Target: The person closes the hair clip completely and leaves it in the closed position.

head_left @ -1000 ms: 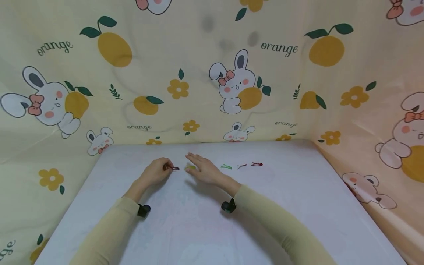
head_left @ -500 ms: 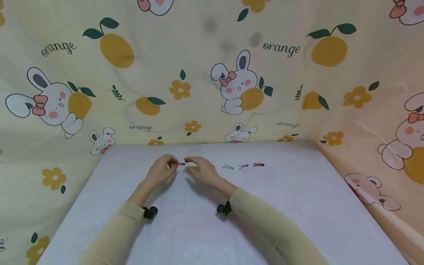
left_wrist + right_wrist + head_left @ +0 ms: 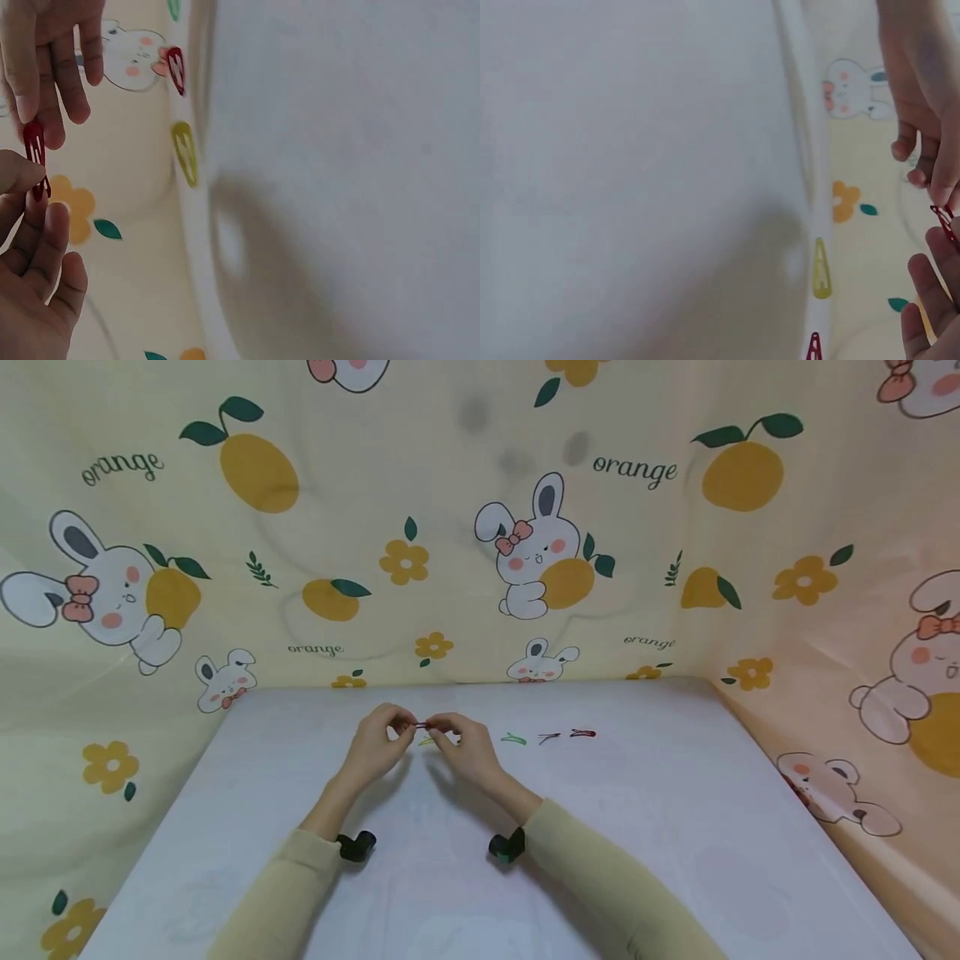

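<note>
Both hands meet above the far part of the table around a dark red snap hair clip. My left hand pinches one end of it between thumb and fingertips. At the clip's other end, the thumb and forefinger of my right hand close on it. In the left wrist view the clip's slit centre shows, with one prong slightly apart near the left thumb. Beneath the hands lies a yellow hair clip, partly covered in the head view. Beside it is another red hair clip, mostly hidden behind the right hand from above.
Farther right in the same row lie a green hair clip, a dark hair clip and a red hair clip, their prongs spread. The white-covered table ends at a printed cloth backdrop.
My left hand has lifted the red hair clip and carried it right, toward the right hand. The right hand's fingers have gone from extended to pinching the clip's other end.
</note>
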Tool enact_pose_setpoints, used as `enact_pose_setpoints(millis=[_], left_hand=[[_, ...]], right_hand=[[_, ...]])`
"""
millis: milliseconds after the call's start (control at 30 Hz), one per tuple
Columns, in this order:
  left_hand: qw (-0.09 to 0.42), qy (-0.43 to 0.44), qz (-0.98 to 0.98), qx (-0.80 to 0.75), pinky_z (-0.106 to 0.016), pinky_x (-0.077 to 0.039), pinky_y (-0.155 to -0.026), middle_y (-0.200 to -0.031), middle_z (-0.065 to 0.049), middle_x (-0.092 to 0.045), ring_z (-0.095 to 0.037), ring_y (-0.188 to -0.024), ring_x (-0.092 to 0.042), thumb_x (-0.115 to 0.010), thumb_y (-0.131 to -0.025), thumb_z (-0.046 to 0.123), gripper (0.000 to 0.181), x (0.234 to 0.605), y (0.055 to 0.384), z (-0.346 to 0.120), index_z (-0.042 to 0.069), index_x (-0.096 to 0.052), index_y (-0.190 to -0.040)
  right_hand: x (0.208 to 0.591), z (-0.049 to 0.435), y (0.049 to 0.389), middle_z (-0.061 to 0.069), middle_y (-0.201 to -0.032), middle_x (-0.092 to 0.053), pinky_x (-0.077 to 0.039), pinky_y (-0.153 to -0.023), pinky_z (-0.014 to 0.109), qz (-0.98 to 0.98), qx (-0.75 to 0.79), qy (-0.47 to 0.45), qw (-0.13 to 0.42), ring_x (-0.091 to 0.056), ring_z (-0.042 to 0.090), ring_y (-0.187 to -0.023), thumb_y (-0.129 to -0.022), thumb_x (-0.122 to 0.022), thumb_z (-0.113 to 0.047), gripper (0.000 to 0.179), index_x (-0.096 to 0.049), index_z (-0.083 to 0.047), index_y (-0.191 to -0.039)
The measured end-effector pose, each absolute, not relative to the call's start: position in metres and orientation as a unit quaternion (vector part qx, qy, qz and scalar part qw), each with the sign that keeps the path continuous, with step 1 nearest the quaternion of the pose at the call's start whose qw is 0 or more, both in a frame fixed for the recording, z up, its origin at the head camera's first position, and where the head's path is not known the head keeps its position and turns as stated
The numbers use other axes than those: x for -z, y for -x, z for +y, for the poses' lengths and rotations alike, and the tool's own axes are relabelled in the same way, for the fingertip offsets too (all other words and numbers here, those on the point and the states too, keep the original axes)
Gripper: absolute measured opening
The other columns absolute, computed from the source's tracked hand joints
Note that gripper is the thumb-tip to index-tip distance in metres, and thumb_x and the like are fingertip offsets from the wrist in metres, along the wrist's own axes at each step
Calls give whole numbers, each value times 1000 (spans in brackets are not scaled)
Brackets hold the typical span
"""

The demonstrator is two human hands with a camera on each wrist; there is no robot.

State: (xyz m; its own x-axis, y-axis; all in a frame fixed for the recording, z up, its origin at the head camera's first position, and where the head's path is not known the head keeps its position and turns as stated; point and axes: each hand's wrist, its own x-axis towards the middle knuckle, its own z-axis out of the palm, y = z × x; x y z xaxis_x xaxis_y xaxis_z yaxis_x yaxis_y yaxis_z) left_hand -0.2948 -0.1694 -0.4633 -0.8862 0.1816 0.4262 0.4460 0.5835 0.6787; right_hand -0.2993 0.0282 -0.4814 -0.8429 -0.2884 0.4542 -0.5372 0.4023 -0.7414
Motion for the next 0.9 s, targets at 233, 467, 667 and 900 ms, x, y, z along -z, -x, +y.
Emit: enact_pose_setpoints(millis=[233, 467, 667, 900], left_hand=[[190, 207, -854, 437, -35, -49, -74, -95, -6, -64, -20, -87, -63, -73, -91, 0, 12, 459, 290, -148, 7, -70, -101], [225, 226, -833, 451, -29, -43, -66, -95, -5, -65, -20, -86, -63, -77, -91, 1, 13, 454, 285, -127, 8, -71, -99], [238, 241, -814, 471, -28, -42, -68, -96, -6, -66, -22, -87, -64, -82, -89, 4, 16, 448, 283, -112, 7, -71, -100], [230, 246, -813, 476, -32, -47, -72, -106, -7, -69, -23, -93, -67, -85, -87, 9, 27, 440, 280, -100, 6, -73, -111]], right_hand=[[476, 43, 293, 3, -105, -77, -57, -80, 33, -796, -558, -196, 131, -71, 17, -93, -101, -70, -17, 13, -76, -11, -111], [472, 62, 285, 6, -102, -77, -53, -77, 28, -763, -612, -165, 125, -71, 30, -90, -100, -72, -17, 13, -77, -10, -110], [467, 76, 274, 11, -106, -77, -52, -79, 25, -763, -620, -123, 137, -70, 25, -93, -99, -72, -12, 14, -76, -5, -110], [438, 91, 249, 19, -104, -74, -52, -77, 22, -755, -625, -140, 142, -67, 14, -87, -99, -69, -3, 12, -72, 5, -108]])
